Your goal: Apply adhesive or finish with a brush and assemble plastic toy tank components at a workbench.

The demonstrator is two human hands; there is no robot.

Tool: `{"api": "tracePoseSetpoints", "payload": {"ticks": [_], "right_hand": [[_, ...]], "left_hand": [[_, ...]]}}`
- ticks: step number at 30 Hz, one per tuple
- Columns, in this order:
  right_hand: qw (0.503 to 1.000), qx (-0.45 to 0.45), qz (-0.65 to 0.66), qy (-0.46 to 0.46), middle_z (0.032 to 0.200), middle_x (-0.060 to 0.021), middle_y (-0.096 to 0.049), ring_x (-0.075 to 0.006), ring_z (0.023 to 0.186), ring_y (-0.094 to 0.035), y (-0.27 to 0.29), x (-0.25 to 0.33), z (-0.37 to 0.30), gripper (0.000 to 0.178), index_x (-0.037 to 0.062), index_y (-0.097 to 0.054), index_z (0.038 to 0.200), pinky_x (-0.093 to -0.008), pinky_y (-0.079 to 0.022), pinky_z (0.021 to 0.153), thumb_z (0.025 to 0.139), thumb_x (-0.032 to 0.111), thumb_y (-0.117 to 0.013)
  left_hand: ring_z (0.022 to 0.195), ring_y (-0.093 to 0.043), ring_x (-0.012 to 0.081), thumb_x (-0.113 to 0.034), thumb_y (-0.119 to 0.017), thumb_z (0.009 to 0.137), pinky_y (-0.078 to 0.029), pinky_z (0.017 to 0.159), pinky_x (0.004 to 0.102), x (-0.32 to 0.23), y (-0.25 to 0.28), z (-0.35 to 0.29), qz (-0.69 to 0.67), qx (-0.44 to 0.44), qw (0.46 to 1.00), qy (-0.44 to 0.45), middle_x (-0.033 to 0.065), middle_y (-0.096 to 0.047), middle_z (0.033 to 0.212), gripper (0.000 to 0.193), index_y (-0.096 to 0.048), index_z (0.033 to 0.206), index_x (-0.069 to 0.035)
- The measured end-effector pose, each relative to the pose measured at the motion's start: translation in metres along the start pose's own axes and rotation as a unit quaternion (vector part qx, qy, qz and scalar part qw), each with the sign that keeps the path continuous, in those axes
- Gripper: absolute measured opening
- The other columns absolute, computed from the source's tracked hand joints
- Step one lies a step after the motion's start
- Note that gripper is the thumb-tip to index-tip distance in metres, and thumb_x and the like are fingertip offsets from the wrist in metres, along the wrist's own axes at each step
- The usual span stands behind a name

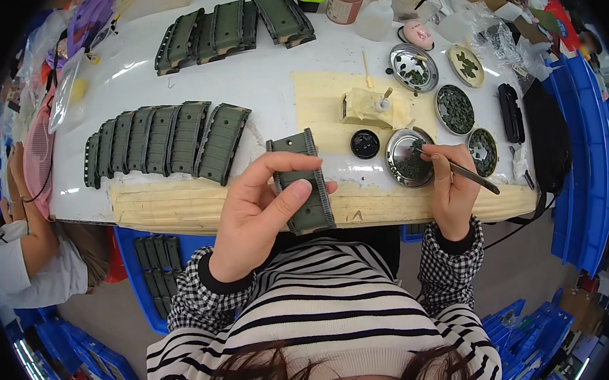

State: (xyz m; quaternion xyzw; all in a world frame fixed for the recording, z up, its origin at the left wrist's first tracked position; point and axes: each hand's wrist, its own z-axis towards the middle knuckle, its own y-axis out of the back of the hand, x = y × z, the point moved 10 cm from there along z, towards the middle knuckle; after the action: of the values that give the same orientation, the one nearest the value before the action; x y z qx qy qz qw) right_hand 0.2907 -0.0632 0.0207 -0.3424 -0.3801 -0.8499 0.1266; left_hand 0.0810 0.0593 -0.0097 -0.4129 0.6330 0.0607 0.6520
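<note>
My left hand (253, 208) holds up a dark green, curved plastic panel (311, 214) with ridged dark edges, above the table's front edge. Fingers lie across its front, and the thumb presses on its face. In my right hand (454, 185) is a pair of dark tweezers (479, 179), gripped between thumb and fingers. Their tips reach into a round metal dish (395, 147) that contains small dark green pieces (407, 167); whether the tips pinch a piece is too small to tell. Left of the dish stands a small black pot (365, 144) with dark, glossy contents.
Similar panels stand in a row (191, 134) at left and a group (226, 29) behind. More dishes of green pieces (454, 109) sit at right, near a tape-wrapped block (366, 111). A blue crate (135, 272) is below the table. Another person's arm (30, 202) shows at far left.
</note>
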Motion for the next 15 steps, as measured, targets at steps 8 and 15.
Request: {"api": "tracePoseSetpoints", "payload": {"ticks": [8,15], "right_hand": [[1.0,0.001,-0.002,-0.008,0.074,-0.0078,-0.061,-0.021,0.066,-0.051,-0.001,-0.005,-0.002,0.01,0.0008,-0.068,0.091,-0.0306,-0.04,0.06,0.089,0.009,-0.063],[1.0,0.01,-0.005,-0.001,0.074,-0.0074,-0.061,-0.0204,0.066,-0.051,-0.003,-0.003,0.0,0.01,0.0021,-0.068,0.091,-0.0306,-0.04,0.06,0.088,0.011,-0.065]], "left_hand": [[0.099,-0.063,0.0166,-0.014,-0.051,0.099,-0.051,0.088,0.0291,0.015,-0.01,0.004,-0.012,0.017,0.999,0.028,0.0097,-0.064,0.101,0.015,-0.055,0.102,0.001],[0.104,-0.064,0.0226,-0.018,-0.048,0.101,-0.054,0.087,0.0324,0.023,-0.012,0.003,-0.008,0.026,0.999,0.037,0.0092,-0.058,0.104,0.019,-0.052,0.096,0.0]]}}
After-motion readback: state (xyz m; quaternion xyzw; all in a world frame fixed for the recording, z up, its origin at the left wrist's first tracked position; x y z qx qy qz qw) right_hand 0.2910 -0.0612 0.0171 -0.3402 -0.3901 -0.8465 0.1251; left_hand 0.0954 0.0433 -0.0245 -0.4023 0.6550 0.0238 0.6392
